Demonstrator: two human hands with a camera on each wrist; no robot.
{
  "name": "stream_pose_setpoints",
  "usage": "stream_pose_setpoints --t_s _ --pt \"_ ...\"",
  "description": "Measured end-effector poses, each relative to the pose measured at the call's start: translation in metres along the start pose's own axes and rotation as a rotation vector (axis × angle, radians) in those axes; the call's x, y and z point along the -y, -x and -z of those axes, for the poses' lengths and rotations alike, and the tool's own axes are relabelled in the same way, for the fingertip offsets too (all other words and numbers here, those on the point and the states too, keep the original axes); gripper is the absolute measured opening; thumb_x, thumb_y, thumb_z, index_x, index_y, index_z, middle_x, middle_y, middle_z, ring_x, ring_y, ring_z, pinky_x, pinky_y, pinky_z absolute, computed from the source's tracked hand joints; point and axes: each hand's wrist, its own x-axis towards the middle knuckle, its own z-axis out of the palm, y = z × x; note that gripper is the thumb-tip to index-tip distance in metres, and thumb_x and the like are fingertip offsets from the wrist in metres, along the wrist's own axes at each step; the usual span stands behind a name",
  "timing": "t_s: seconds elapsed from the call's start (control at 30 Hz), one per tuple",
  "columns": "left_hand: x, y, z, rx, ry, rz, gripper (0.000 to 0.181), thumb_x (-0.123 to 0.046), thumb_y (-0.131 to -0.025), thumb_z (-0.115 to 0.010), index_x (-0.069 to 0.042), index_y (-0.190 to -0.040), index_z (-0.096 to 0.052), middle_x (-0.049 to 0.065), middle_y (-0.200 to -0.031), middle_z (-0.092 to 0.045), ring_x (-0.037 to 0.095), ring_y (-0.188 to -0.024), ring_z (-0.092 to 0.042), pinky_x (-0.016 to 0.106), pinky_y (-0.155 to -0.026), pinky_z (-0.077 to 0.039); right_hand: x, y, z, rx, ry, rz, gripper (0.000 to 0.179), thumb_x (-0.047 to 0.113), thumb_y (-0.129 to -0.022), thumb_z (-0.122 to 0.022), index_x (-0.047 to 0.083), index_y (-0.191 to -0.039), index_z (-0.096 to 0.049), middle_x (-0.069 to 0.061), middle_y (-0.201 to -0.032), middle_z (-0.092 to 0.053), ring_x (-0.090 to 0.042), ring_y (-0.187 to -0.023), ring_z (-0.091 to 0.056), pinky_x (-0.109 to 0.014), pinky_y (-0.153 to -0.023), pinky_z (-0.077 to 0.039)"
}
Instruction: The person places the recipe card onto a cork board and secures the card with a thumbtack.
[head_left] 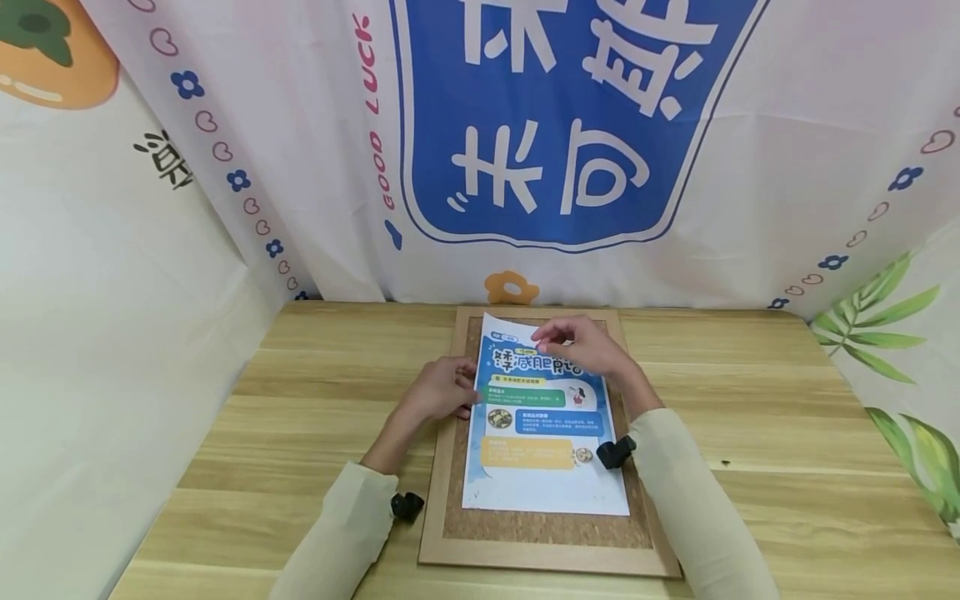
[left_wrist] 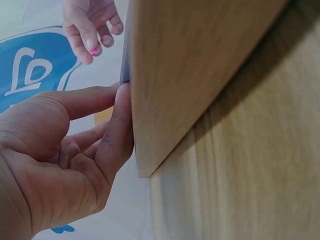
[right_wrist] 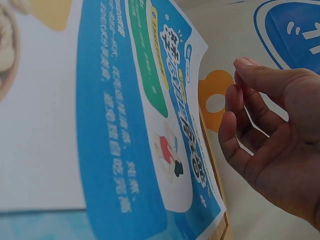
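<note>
A printed paper poster (head_left: 543,487), blue with Chinese lettering, lies over a wood-framed cork board (head_left: 472,521) on the table. At the poster's left edge, my left hand (head_left: 441,387) pinches the paper between thumb and finger; in the left wrist view this left hand (left_wrist: 75,150) is right beside the frame's side. My right hand (head_left: 581,343) is over the top part of the poster, thumb and forefinger together. Between them is a small pink push pin (left_wrist: 94,51), mostly hidden by the fingertips. The poster's upper end curves up in the right wrist view.
The wooden table (head_left: 315,392) extends on both sides of the board. A tiny dark speck (head_left: 725,462) lies right of it. A white printed curtain (head_left: 322,167) hangs behind the table's far edge, with more cloth at both sides.
</note>
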Motion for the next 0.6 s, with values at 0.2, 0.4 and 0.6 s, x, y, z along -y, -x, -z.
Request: stream_pose_setpoints --t_s 0.2,0.4,0.6 --pt "-0.001 0.001 0.001 0.001 0.000 0.001 0.041 0.001 -0.094 -0.077 0.000 -0.133 -0.067 0.017 -0.104 -0.077 0.019 -0.072 -0.075 0.029 -0.063 -0.067 -0.002 -0.004 -0.002 0.006 0.006 -0.010 0.022 0.016 -0.103 -0.074 0.010 -0.123 -0.079 -0.007 -0.107 -0.073 -0.026 -0.100 -0.057 -0.034 -0.088 -0.047" --pt "-0.001 0.002 0.002 0.001 -0.005 -0.003 0.041 0.001 -0.094 -0.077 0.000 -0.133 -0.067 0.016 -0.103 -0.078 0.020 -0.072 -0.075 0.029 -0.062 -0.067 0.000 -0.008 -0.004 0.002 0.015 -0.004 0.023 0.015 -0.102 -0.074 0.011 -0.124 -0.079 -0.005 -0.107 -0.073 -0.026 -0.101 -0.059 -0.034 -0.090 -0.049" --pt "-0.002 0.003 0.002 0.006 -0.018 -0.006 0.039 0.001 -0.093 -0.078 0.000 -0.131 -0.067 0.015 -0.101 -0.077 0.019 -0.071 -0.074 0.029 -0.061 -0.066 -0.001 -0.013 -0.007 0.012 0.017 0.001 0.022 0.015 -0.103 -0.074 0.010 -0.124 -0.078 -0.006 -0.107 -0.074 -0.025 -0.100 -0.059 -0.032 -0.090 -0.049"
